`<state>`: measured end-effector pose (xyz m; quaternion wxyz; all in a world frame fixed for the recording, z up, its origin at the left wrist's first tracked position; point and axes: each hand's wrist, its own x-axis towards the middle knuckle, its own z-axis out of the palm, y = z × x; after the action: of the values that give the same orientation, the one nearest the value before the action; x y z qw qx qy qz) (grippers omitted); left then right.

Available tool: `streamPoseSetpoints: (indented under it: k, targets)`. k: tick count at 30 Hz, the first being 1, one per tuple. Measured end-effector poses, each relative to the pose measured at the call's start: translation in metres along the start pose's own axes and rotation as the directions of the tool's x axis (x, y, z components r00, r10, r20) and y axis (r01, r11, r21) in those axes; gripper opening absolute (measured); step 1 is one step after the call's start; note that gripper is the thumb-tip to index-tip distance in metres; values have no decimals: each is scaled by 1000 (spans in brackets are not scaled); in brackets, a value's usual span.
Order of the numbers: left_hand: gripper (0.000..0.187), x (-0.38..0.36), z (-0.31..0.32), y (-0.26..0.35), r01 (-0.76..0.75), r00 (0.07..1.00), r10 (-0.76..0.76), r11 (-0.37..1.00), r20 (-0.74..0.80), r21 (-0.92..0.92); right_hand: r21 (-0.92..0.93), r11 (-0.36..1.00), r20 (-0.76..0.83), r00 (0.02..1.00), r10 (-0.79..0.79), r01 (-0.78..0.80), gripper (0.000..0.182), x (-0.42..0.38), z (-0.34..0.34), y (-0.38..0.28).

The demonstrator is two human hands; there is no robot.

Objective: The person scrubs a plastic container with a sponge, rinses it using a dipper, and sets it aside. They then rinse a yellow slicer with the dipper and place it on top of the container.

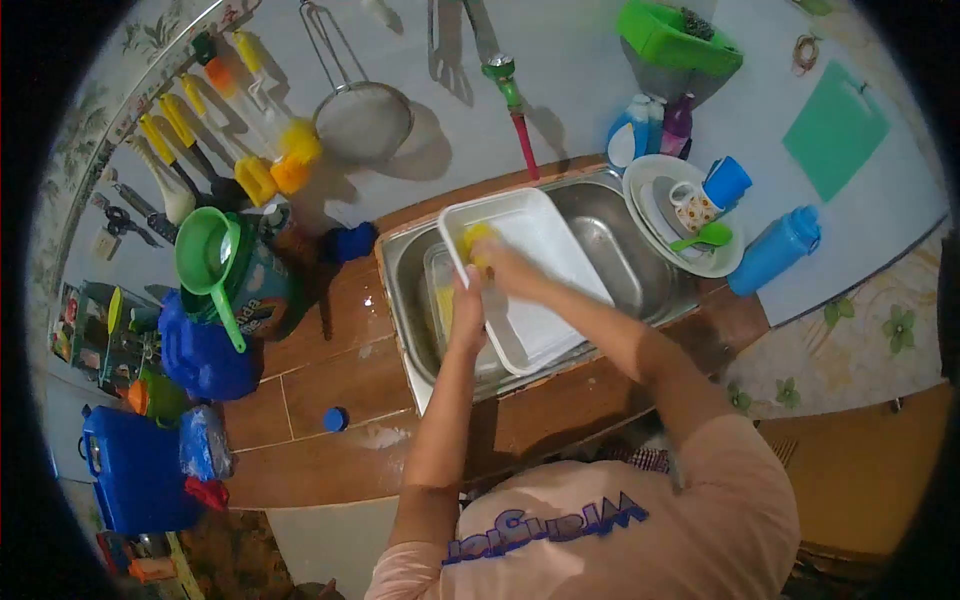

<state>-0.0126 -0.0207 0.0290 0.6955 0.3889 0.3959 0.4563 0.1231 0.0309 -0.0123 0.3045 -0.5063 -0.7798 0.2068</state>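
A white rectangular tray [555,260] lies tilted across the steel double sink [400,270]. My left hand [468,305] is closed on the tray's left rim. Inside the tray, my right hand [508,268], slightly blurred, presses a yellow sponge [478,238] against the surface near the far left corner. A clear container [434,268] with something yellow in it sits in the left basin, partly hidden by the tray and my left arm.
Above the sink hangs a faucet [505,85] with a red end. At right are a bowl of dishes [640,180] and a blue bottle [775,250]. A green dipper [208,250], blue jug [205,345] and blue cap [336,419] are at left. A strainer [362,122] hangs on the wall.
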Motion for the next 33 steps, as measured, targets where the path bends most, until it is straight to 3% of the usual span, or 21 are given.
streamPoseSetpoints:
  k: [2,3,5,7,10,11,12,14,16,17,20,22,23,24,26,28,29,30,31,32,33]
  targets:
    - [54,-11,-1,-2,-48,997,52,995,-48,82,-96,989,-396,916,68,-115,27,15,-9,5]
    - [51,-14,-2,3,-118,990,126,987,-68,111,-70,991,-416,907,72,-111,28,17,-3,-2]
    - [47,-13,-13,12,-190,971,206,973,-122,129,-64,998,-115,993,14,-22,26,-1,21,-29]
    - [45,-2,-45,20,-279,936,297,953,-188,119,-62,994,176,981,-75,87,22,-32,29,-64]
    - [48,-5,-68,32,-358,914,373,927,-159,113,-136,967,-25,977,212,-213,22,-31,31,-15]
    - [50,-9,-70,37,-375,913,388,920,-128,113,53,951,-175,935,310,-305,24,-18,20,-4]
    - [48,-10,-66,37,-348,926,363,927,-104,140,-120,991,-381,925,4,-54,27,-2,19,-2]
    - [44,-11,-48,30,-285,953,300,939,-53,195,-52,996,-581,809,-89,72,31,35,37,-31]
    - [44,0,-44,20,-311,943,327,931,-62,192,241,941,-495,864,-91,237,33,34,52,-59]
    - [45,6,-54,20,-303,946,316,941,-75,151,446,891,-286,956,57,81,36,25,55,-68]
    - [44,2,-74,44,-356,921,360,933,-147,51,-52,984,142,976,-163,172,39,-31,36,-78]
    - [40,-6,-79,46,-399,891,410,912,-196,93,203,961,-47,979,199,-185,33,-20,47,-28]
    - [44,-11,-80,44,-342,919,368,922,-140,179,346,875,-100,914,393,-339,31,-12,51,-8]
    - [46,-10,-81,36,-329,926,367,901,-93,283,69,991,-416,899,133,-115,32,-4,36,-18]
    - [48,-3,-72,11,-311,937,351,822,6,476,-51,997,-615,785,-75,55,39,37,36,-33]
    - [52,-16,-44,27,-354,933,359,898,33,261,382,921,-429,897,105,75,47,44,39,-72]
    - [53,-16,-45,33,-286,955,297,926,-10,245,578,814,-306,938,164,47,52,38,39,-89]
    - [54,-11,-46,39,-224,969,241,949,-53,221,642,766,-229,949,216,-19,54,28,39,-100]
    - [52,5,-56,34,-299,954,299,952,13,70,698,711,-147,954,261,-87,57,15,43,-112]
    - [51,19,-68,30,-359,929,369,920,-37,156,744,650,-62,953,298,-155,60,2,47,-123]
    - [50,22,-71,38,-408,895,438,880,-81,244,618,747,-2,950,312,-244,62,-13,50,-132]
